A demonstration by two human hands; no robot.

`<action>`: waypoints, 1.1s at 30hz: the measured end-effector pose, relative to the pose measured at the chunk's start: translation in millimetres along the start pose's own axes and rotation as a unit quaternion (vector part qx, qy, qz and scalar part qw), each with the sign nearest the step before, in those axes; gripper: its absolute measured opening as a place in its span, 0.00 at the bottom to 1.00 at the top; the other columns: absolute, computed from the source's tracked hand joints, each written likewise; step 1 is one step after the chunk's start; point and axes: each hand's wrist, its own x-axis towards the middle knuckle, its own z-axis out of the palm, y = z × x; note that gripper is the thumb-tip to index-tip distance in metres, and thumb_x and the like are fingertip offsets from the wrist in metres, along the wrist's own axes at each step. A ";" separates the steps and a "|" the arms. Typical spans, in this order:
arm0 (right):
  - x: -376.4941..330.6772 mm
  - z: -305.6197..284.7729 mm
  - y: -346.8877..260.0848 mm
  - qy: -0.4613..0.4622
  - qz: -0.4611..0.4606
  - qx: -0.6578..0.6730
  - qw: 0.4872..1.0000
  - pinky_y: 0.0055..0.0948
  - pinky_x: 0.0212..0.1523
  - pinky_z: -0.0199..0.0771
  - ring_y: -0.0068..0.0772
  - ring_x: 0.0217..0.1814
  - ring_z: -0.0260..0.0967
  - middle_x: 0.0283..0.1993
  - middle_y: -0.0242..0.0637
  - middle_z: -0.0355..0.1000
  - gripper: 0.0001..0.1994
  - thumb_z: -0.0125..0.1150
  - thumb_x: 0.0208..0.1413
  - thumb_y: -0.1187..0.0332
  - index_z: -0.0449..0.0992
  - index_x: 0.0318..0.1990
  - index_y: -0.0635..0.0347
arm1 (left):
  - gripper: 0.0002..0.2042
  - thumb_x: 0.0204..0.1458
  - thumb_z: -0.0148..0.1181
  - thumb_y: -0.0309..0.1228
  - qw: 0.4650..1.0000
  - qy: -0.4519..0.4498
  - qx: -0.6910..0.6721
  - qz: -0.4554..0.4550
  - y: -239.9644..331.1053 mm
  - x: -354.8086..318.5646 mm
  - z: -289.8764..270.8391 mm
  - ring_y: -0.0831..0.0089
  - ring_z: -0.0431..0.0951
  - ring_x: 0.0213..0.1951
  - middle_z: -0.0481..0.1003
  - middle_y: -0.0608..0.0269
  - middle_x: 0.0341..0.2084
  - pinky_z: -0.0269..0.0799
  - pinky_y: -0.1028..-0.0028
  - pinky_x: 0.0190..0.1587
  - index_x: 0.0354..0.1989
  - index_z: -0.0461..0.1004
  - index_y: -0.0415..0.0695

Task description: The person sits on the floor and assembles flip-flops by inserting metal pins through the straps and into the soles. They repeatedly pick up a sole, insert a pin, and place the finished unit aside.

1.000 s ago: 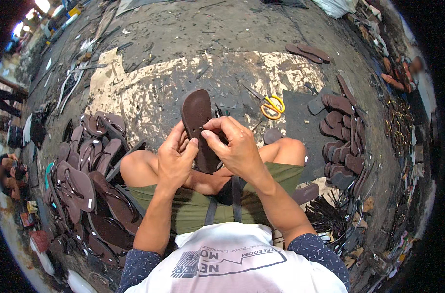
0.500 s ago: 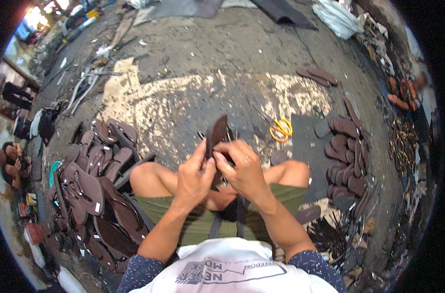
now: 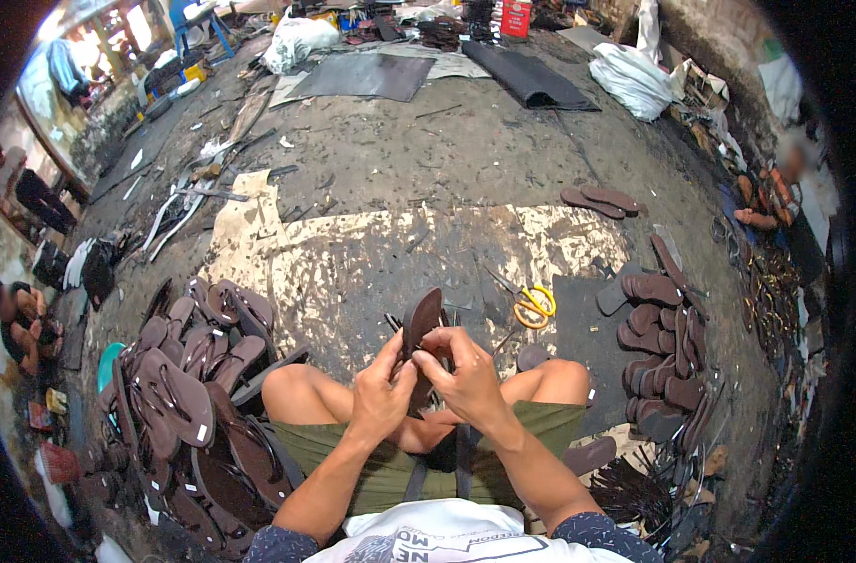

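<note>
A brown flip-flop (image 3: 422, 314) stands on edge between my two hands, above my crossed legs. My left hand (image 3: 381, 380) is closed around its near left side, thumb against the sole. Pressed to the opposite side, my right hand (image 3: 461, 371) has its thumb and fingertips pinched together at the flip-flop; whatever small part lies under those fingertips is hidden. Dark strap ends show just beyond the fingers. Scissors with yellow handles (image 3: 534, 308) lie on the ground ahead and to the right of my hands, blades pointing away to the left.
Finished-looking brown flip-flops (image 3: 179, 399) are heaped at my left. Brown soles (image 3: 655, 352) are piled at my right, near a bundle of dark straps (image 3: 634, 488). Two soles (image 3: 602, 201) lie farther off. A dark rolled sheet (image 3: 531, 80) is at the back; a person (image 3: 775, 197) sits far right.
The view has tilted upward, so more of the far floor shows and everything sits lower in the picture. Both hands keep hold of the flip-flop, with little change in grip.
</note>
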 end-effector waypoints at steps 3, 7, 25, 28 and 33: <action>2.0 -11.6 -5.0 0.061 -0.070 -0.086 0.992 0.43 0.55 0.75 0.50 0.54 0.74 0.54 0.49 0.73 0.18 0.71 0.54 0.68 0.76 0.51 0.62 | 0.19 0.63 0.57 0.22 0.961 0.057 -0.268 -0.049 -8.9 15.2 -7.2 0.85 0.76 0.38 0.79 0.68 0.41 0.77 0.79 0.43 0.62 0.69 0.38; -7.8 -5.2 25.5 0.090 -0.025 -0.081 0.992 0.43 0.63 0.70 0.50 0.63 0.70 0.64 0.48 0.68 0.18 0.71 0.54 0.68 0.77 0.52 0.60 | 0.15 0.64 0.54 0.23 0.839 0.092 -0.529 -0.086 -21.0 10.9 -13.8 0.79 0.79 0.42 0.79 0.66 0.45 0.82 0.71 0.43 0.58 0.70 0.41; 8.5 -41.6 65.6 0.046 -0.028 0.035 0.998 0.35 0.55 0.73 0.39 0.52 0.76 0.53 0.44 0.79 0.02 0.62 0.58 0.75 0.75 0.36 0.63 | 0.16 0.59 0.63 0.30 0.989 -0.031 -0.112 -0.091 -30.7 -17.6 -67.9 0.63 0.84 0.44 0.83 0.54 0.43 0.78 0.67 0.50 0.52 0.77 0.34; 30.2 -50.2 62.6 -0.025 -0.073 0.005 0.997 0.39 0.57 0.72 0.44 0.54 0.75 0.53 0.43 0.79 0.04 0.64 0.54 0.74 0.75 0.36 0.61 | 0.19 0.69 0.53 0.39 0.885 -0.200 -0.312 -0.281 -35.6 -12.3 -96.2 0.66 0.82 0.43 0.82 0.57 0.44 0.77 0.67 0.48 0.56 0.76 0.34; 46.4 -94.3 108.1 -0.086 -0.018 -0.066 0.994 0.50 0.75 0.52 0.53 0.76 0.55 0.72 0.48 0.62 0.32 0.77 0.47 0.58 0.73 0.60 0.54 | 0.18 0.69 0.52 0.42 0.948 -0.067 -0.219 -0.220 -8.9 -26.9 -115.7 0.65 0.82 0.38 0.81 0.58 0.39 0.78 0.67 0.44 0.47 0.77 0.36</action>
